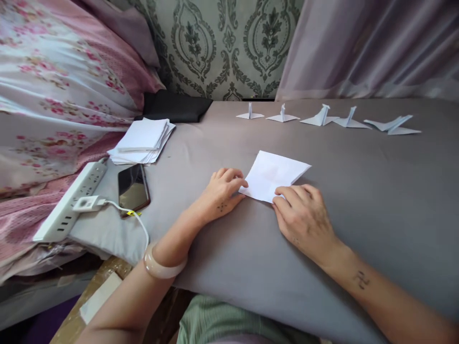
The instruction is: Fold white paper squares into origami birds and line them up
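A folded sheet of white paper (272,174) lies on the grey bed sheet (358,191) in front of me. My left hand (222,193) has its fingers curled and pinches the paper's near left corner. My right hand (304,215) presses its fingertips down on the paper's near edge. A pale bangle (163,267) sits on my left wrist.
Several folded white paper birds (322,117) stand in a row at the back. A stack of white paper (143,141) lies at left, beside a dark phone (133,188) and a white power strip (70,200) with a charger cable. Floral bedding (53,95) is piled at far left.
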